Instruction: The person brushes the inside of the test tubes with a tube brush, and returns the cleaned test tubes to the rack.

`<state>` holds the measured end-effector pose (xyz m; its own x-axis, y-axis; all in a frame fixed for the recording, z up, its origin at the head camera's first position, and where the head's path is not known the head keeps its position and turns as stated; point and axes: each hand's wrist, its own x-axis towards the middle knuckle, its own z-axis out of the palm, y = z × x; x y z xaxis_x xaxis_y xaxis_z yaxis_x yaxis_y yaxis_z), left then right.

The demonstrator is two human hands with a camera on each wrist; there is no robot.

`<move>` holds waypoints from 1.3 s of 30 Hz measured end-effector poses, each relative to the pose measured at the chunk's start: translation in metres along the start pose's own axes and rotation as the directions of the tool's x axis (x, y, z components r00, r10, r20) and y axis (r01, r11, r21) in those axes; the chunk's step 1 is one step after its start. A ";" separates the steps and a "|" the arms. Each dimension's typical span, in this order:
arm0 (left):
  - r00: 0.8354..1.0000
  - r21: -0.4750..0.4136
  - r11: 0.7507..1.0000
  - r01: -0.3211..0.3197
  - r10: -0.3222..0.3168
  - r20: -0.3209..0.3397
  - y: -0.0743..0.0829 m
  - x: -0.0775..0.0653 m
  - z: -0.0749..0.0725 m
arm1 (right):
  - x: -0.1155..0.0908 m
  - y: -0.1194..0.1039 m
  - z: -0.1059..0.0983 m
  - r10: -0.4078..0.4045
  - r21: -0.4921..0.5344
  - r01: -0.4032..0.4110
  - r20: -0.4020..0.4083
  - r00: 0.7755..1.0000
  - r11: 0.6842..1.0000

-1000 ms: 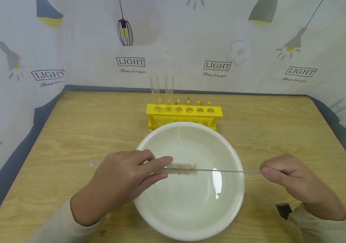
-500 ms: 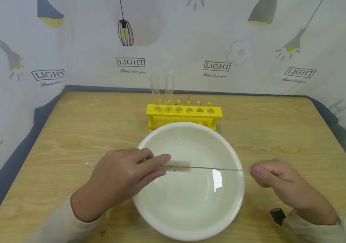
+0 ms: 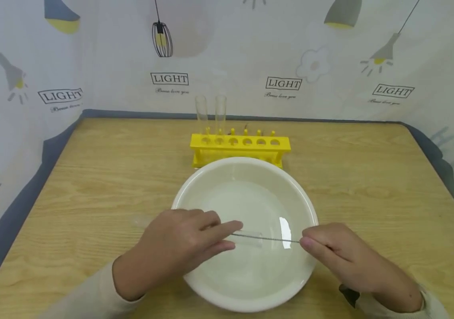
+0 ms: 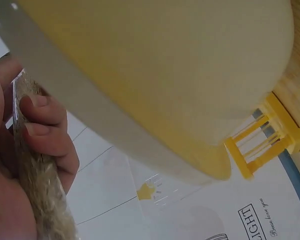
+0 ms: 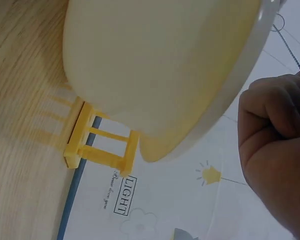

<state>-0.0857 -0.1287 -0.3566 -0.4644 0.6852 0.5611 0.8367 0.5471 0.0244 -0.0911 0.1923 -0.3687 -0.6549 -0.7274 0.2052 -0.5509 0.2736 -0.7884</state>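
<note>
My left hand grips a clear test tube that lies sideways over the white basin. Its open end points right, past my fingertips. Inside the tube, between palm and fingers in the left wrist view, show the tan bristles of a test tube brush. The brush's twisted wire comes out of the tube's mouth and runs to my right hand, which pinches it at the basin's right rim with fingers curled. In the right wrist view, the wire meets the curled right hand at the upper right.
A yellow test tube rack stands just behind the basin. Two clear test tubes are upright in its left holes. A small black object shows by my right sleeve. A printed cloth hangs behind the wooden table.
My right hand has moved left, pushing the brush deeper, so its bristles have gone from the tube's mouth into the tube. Both hands are slightly lower, and my left hand has shifted right.
</note>
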 end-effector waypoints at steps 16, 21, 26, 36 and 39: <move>0.999 0.042 0.999 -0.028 0.029 -0.042 0.013 0.003 -0.001 | 0.006 -0.017 0.033 -0.133 -0.287 0.102 -0.092 0.987 0.952; 0.999 0.032 0.999 -0.017 0.018 -0.033 0.010 0.003 -0.004 | 0.007 -0.011 0.028 -0.170 -0.283 0.130 -0.123 0.978 0.950; 1.000 0.019 1.000 -0.011 0.011 -0.020 0.008 0.002 -0.005 | 0.009 -0.009 0.023 -0.158 -0.235 0.128 -0.114 0.981 0.964; 0.999 0.032 0.999 0.013 -0.011 -0.049 -0.003 0.001 -0.009 | -0.002 -0.007 -0.009 -0.044 -0.153 0.031 -0.087 0.995 0.988; 0.998 0.009 1.000 0.012 -0.011 -0.065 -0.007 0.002 -0.011 | -0.006 0.000 -0.019 -0.049 -0.120 0.041 -0.064 0.997 0.992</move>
<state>-0.0890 -0.1364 -0.3471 -0.4538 0.6465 0.6133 0.8287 0.5592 0.0238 -0.0969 0.2091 -0.3590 -0.6588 -0.6983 0.2799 -0.6355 0.3175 -0.7038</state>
